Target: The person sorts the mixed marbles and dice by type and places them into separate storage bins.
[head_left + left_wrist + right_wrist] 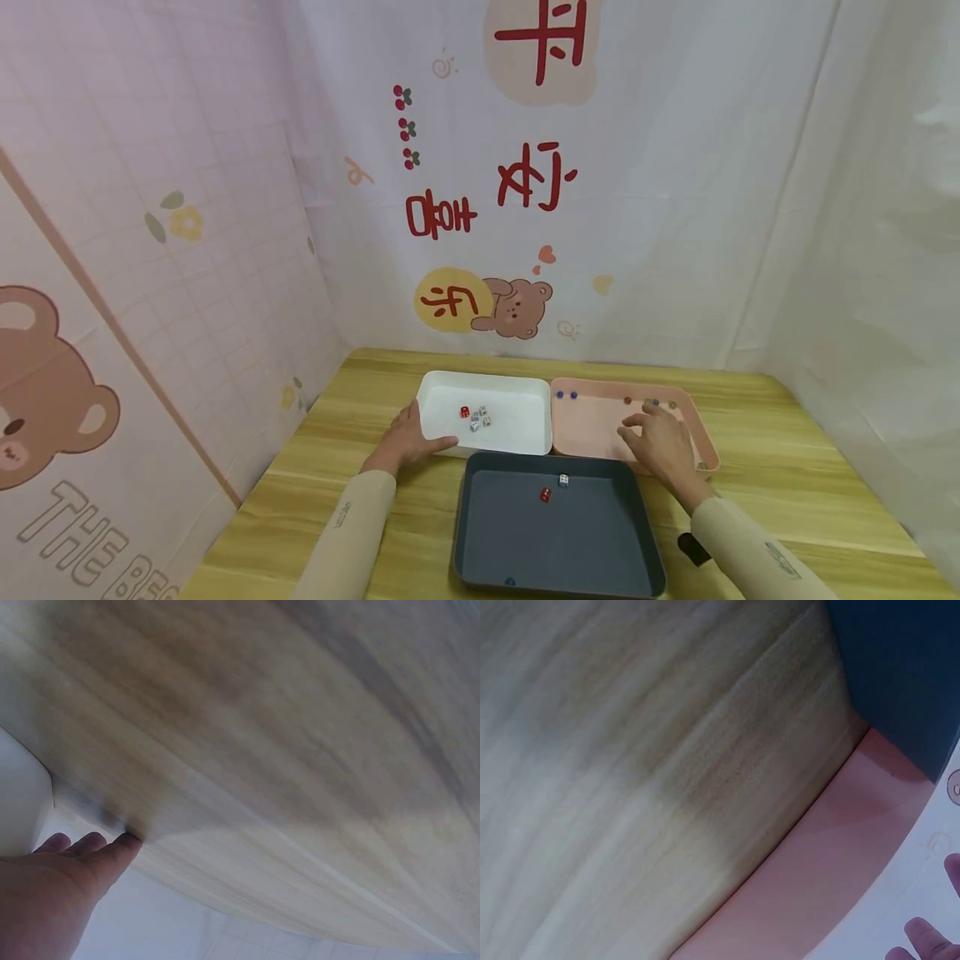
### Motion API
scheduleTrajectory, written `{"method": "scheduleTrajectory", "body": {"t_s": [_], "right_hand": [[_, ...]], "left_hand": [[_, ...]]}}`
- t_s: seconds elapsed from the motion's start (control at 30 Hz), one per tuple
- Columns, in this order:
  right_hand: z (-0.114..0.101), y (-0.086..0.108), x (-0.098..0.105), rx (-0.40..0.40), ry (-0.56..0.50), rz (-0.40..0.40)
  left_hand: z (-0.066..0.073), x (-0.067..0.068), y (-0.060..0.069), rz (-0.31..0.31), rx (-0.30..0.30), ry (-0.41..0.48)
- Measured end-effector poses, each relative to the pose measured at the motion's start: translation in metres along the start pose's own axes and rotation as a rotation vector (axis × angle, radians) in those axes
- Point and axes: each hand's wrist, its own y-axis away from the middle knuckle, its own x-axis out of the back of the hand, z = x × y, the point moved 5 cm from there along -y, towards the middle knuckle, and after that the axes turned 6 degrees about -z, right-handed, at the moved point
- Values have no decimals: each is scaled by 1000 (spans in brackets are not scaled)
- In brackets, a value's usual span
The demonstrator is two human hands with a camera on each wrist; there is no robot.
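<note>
My left hand (408, 437) rests at the near left corner of a white tray (525, 417), fingers extended along its outer side and thumb by the front rim. Inside that tray lie a red die (464, 412) and several white dice (487, 422). Over the right part of a pink tray (588, 425) hovers my right hand (663, 442), thumb and forefinger apart. Blue beads (573, 395) sit in the pink tray's far left corner; a reddish bead (627, 401) and other small pieces lie close to the right fingertips. Nothing held shows in either hand.
A dark grey tray (555, 542) stands in front of the other two, holding a red die (546, 495), a white die (564, 480) and a blue piece (510, 582). All rest on a wood-grain table (795, 467). Printed cloth walls (675, 208) enclose the back and sides.
</note>
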Motion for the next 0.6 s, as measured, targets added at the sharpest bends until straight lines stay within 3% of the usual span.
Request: {"method": "scheduleTrajectory", "body": {"t_s": [0.3,0.6], "right_hand": [[-5,11,-2,3,25,-87],[0,23,-5,-52,78,-167]], "left_hand": [[-2,-4,2,-20,-1,-26],[3,1,3,-22,-11,-21]]}}
